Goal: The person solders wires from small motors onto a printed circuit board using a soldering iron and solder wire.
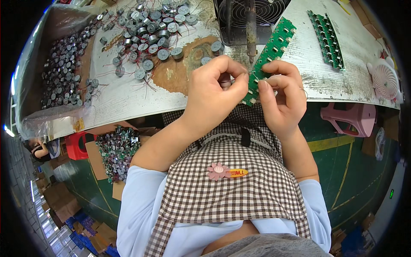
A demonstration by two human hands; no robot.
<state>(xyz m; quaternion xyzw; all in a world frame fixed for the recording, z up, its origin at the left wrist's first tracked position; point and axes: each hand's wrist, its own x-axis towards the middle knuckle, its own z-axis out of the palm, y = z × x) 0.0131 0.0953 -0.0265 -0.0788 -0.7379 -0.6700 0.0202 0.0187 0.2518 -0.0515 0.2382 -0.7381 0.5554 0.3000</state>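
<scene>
A long green circuit board strip [271, 51] with small white connectors slants across the table's front edge. My right hand [284, 96] has its fingers closed at the strip's right edge. My left hand [216, 88] is pinched at the strip's left edge; what lies between its thumb and finger is hidden. Directly above the strip, a soldering iron [251, 32] points down, its tip close to my left fingertips. Small round silver motors [162, 54] with thin red wires lie in a heap to the left of my left hand.
A plastic-lined bin [32, 109] of more motors stands at the left. Behind the iron is a black fan [267, 13]. More green board strips [326, 40] and a small pale fan [384, 77] are at the right. Below the table are a box of parts [115, 150] and a pink stool [349, 120].
</scene>
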